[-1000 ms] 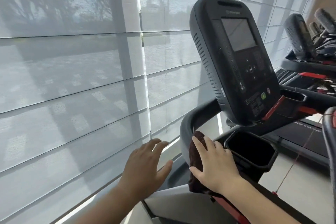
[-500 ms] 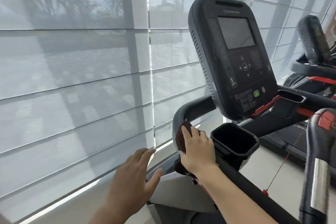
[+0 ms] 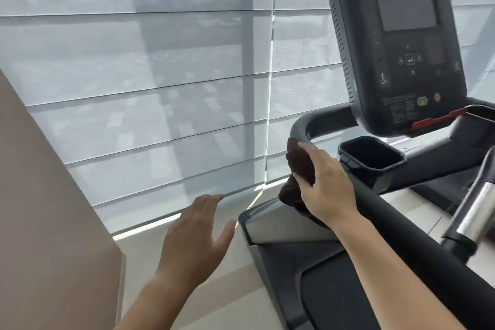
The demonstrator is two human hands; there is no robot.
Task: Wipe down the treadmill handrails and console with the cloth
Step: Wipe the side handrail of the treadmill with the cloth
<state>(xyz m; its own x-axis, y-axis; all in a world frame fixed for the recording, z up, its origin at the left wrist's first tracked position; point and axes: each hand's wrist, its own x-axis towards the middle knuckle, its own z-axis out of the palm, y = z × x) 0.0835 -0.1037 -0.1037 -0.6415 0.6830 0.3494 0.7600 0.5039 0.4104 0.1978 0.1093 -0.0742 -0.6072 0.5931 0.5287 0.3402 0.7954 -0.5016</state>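
Observation:
My right hand [image 3: 325,185] presses a dark brown cloth [image 3: 296,174] around the black left handrail [image 3: 401,225] of the treadmill, just below the rail's upper bend [image 3: 302,123]. The cloth wraps over the rail and hangs below my palm. My left hand [image 3: 197,238] hovers flat with fingers spread, off to the left of the treadmill, touching nothing. The black console [image 3: 396,43] with its dark screen and buttons stands above and right of the cloth.
A black cup holder [image 3: 371,153] sits right of my right hand. A silver-and-black inner grip [image 3: 474,203] stands at the right edge. Grey window blinds [image 3: 160,88] fill the background, a beige wall panel [image 3: 40,209] rises at left, and the treadmill's grey base cover [image 3: 276,228] lies below.
The view has swung left and down. My right hand keeps the cloth on the rail near the bend. My left hand stays spread beside the treadmill.

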